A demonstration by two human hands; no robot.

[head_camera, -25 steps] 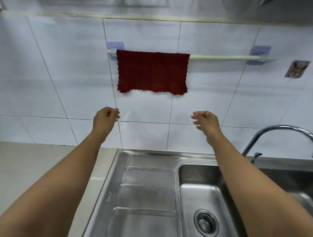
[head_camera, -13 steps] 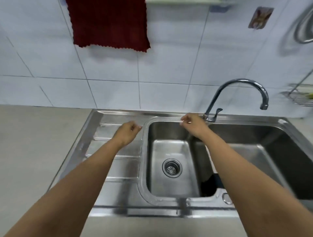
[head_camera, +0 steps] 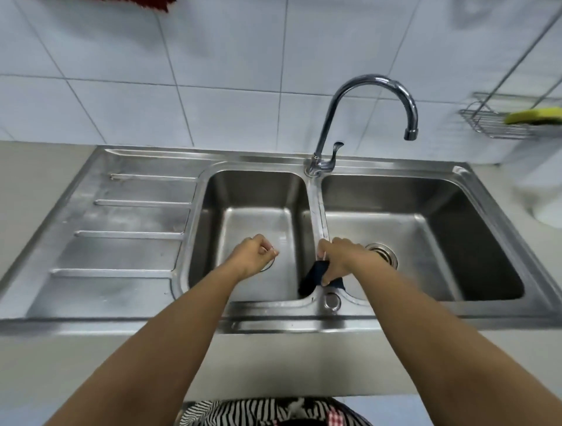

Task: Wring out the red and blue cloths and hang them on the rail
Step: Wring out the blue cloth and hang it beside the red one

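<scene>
A dark blue cloth point(head_camera: 313, 276) lies draped over the divider between the two sink bowls, near the front. My right hand point(head_camera: 342, 258) is closed on its top edge. My left hand point(head_camera: 254, 254) hovers over the left bowl with the fingers loosely curled and nothing in them. Only the bottom fringe of the red cloth point(head_camera: 150, 3) shows at the top edge of the frame; the rail is out of view.
The steel double sink point(head_camera: 492, 209) has a drainboard point(head_camera: 121, 231) on its left and a curved tap point(head_camera: 365, 121) behind the divider. A wire rack point(head_camera: 498, 121) with a yellow-green sponge point(head_camera: 532, 115) hangs at the right wall. A white object point(head_camera: 544, 194) stands at the right.
The view has tilted down from the rail and the hung red cloth to the sink. Both hands have dropped from the wall to the bowls, and the right hand has closed on the blue cloth.
</scene>
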